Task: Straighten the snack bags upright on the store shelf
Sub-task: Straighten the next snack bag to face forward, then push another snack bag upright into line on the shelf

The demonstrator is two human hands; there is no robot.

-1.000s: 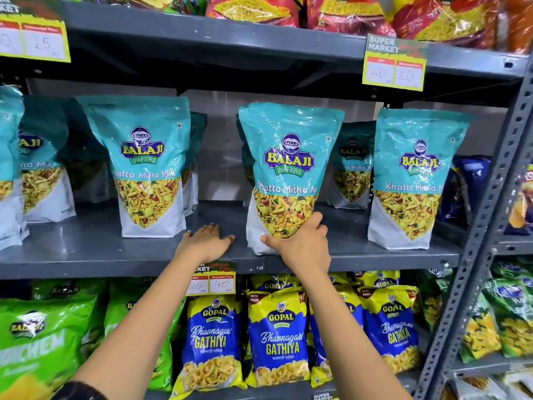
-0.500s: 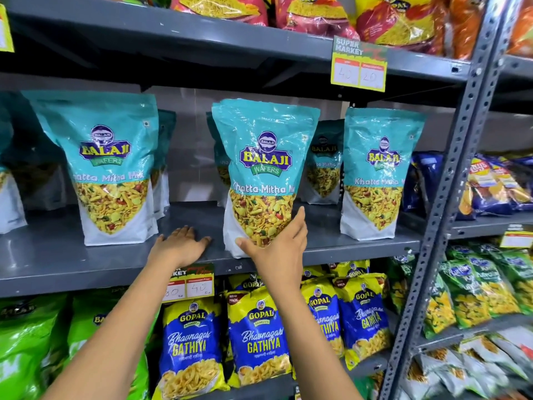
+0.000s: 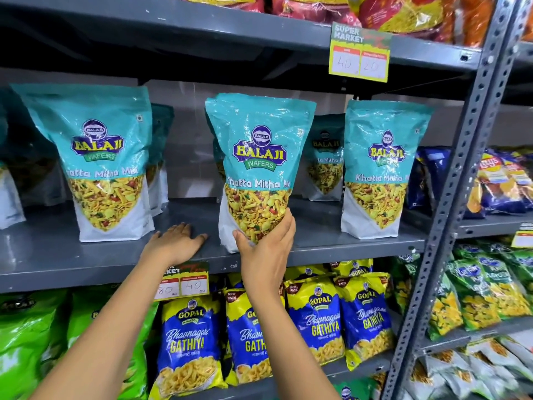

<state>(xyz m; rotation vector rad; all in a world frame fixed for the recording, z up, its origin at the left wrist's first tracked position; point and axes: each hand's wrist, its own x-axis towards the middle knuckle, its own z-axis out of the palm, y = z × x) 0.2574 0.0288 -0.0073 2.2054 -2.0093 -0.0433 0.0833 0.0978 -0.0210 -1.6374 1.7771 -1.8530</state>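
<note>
Teal Balaji snack bags stand on the grey middle shelf (image 3: 57, 258). My right hand (image 3: 266, 249) grips the bottom of the middle bag (image 3: 258, 157), which stands at the shelf's front edge and leans a little to the left. My left hand (image 3: 176, 243) lies flat and open on the shelf board just left of that bag. Another bag (image 3: 98, 157) stands upright to the left, and a third (image 3: 380, 166) stands upright to the right. More teal bags (image 3: 326, 157) stand behind them.
A grey perforated upright post (image 3: 461, 183) borders the shelf at the right. Blue Gopal Gathiya bags (image 3: 320, 319) and green bags (image 3: 28, 342) fill the shelf below. Red and yellow bags (image 3: 403, 13) sit above. Price tags (image 3: 359, 57) hang from the shelf edges.
The view has shifted right. My right hand has slid from the bag's front to wrap around its lower right side, fingers reaching higher. The left hand stays flat on the shelf.
</note>
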